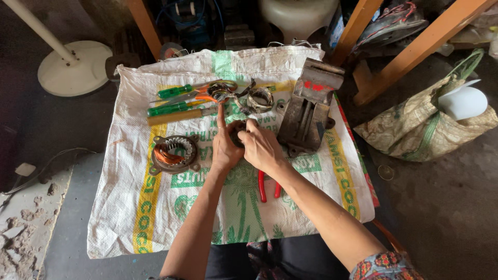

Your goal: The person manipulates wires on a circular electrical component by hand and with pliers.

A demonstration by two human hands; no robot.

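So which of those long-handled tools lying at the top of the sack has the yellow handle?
The lowest one of the three, the yellow-handled tool, nearest the hands; the two screwdrivers above it have green handles.

A repair workshop: bench vise [309, 106] on woven sack [155, 218], screwdrivers [174, 101] and motor stator [174, 154] left of vise.

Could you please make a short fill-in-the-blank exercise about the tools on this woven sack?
1. Both hands, left hand and right hand, hold one small dark ____ part.
2. The screwdrivers have ____ handles.
3. The pliers under the right wrist have ____ handles.
4. The copper-wound stator lies to the ____ of the hands.

Missing words: round; green; red; left
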